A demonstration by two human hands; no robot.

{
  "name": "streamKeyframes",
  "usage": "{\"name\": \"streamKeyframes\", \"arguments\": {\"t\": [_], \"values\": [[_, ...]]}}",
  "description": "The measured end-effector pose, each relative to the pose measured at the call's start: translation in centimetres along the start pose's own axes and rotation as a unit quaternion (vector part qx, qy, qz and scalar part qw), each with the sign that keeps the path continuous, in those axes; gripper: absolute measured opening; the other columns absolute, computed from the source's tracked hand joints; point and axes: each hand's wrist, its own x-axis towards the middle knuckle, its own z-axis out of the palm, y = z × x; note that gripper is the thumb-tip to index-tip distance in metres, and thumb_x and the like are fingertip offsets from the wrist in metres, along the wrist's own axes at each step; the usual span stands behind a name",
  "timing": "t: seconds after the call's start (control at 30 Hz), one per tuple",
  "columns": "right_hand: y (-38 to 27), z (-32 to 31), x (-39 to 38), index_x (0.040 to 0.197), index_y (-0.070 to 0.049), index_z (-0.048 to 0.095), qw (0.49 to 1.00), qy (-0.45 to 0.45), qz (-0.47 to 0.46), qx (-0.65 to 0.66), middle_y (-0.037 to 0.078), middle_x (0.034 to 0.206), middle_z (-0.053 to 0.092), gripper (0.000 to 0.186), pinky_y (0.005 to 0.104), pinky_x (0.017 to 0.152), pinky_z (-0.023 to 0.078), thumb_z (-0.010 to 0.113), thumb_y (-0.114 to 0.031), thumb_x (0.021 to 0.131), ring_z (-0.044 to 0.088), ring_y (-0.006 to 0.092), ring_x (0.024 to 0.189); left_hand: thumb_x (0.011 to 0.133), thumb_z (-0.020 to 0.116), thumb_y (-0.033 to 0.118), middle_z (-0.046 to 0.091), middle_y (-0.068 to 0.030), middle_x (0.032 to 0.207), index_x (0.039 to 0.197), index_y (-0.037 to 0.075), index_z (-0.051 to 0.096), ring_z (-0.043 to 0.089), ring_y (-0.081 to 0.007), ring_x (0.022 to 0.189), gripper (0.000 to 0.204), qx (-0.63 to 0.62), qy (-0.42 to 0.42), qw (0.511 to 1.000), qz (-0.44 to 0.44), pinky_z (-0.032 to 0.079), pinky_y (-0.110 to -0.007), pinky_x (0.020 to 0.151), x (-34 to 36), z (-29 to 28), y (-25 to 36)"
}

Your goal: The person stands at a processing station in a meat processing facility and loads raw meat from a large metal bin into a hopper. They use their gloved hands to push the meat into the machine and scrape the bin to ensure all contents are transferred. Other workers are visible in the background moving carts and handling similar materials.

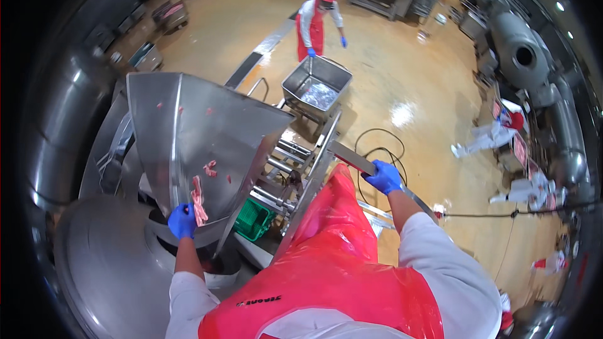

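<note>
The left hand (182, 221), in a blue glove, is pressed against the lower lip of a tilted steel hopper (188, 132), its fingers closed on a pink meat strip (198, 201) that hangs just to its right. More meat scraps (210, 168) are stuck higher on the smooth, shiny hopper wall. The right hand (384, 177), also blue-gloved, is clenched around a flat steel rail (352, 160) to the right. A glossy red apron (339, 263) is seen between the arms. Below the hopper a round steel tub (107, 263) is seen, and a green crate (254, 218) sits to its right. Farther off, a square steel cart (316, 85) is held by another person (317, 22) in red on the wet tan floor (408, 88).
</note>
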Motion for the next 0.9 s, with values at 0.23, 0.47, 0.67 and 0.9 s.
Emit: {"name": "streamKeyframes", "arguments": {"t": [0.23,0.47,0.67,0.9], "values": [[1.2,0.5,-0.1,0.102,-0.013,0.069,1.000,0.024,-0.001,0.005,0.014,0.091,0.071,0.051,0.0439,0.077,0.054,0.075,-0.055,0.073,0.068,0.0340,0.085,0.089,0.062,0.045,0.070,-0.0132,0.079,0.082,0.011,0.072,0.067,-0.0350,0.073,0.036,0.023,-0.012,1.000,-0.003,0.051,-0.045,0.063,0.3,0.1,0.5],[2.0,1.2,-0.2,0.101,-0.013,0.068,1.000,-0.015,0.011,0.007,0.013,0.095,0.070,0.053,0.0455,0.081,0.052,0.072,-0.059,0.074,0.067,0.0340,0.092,0.092,0.059,0.045,0.071,-0.0126,0.079,0.084,0.011,0.071,0.067,-0.0348,0.073,0.037,0.036,-0.029,0.999,0.002,0.050,-0.046,0.063,-0.2,1.1,0.3],[2.8,2.1,-0.5,0.100,-0.013,0.068,1.000,-0.005,0.004,0.016,0.013,0.096,0.070,0.053,0.0455,0.081,0.052,0.073,-0.059,0.074,0.066,0.0342,0.093,0.093,0.056,0.047,0.072,-0.0126,0.083,0.090,0.011,0.073,0.068,-0.0343,0.076,0.040,0.038,-0.041,0.998,0.004,0.050,-0.045,0.066,-0.6,2.2,-0.4],[3.7,3.0,-0.9,0.102,-0.014,0.070,1.000,0.022,-0.005,0.005,0.012,0.090,0.070,0.050,0.0431,0.077,0.053,0.077,-0.053,0.071,0.067,0.0326,0.086,0.094,0.056,0.047,0.073,-0.0130,0.086,0.093,0.011,0.074,0.068,-0.0349,0.077,0.040,0.029,-0.060,0.998,0.006,0.051,-0.045,0.066,-1.0,3.2,-0.5]]}}
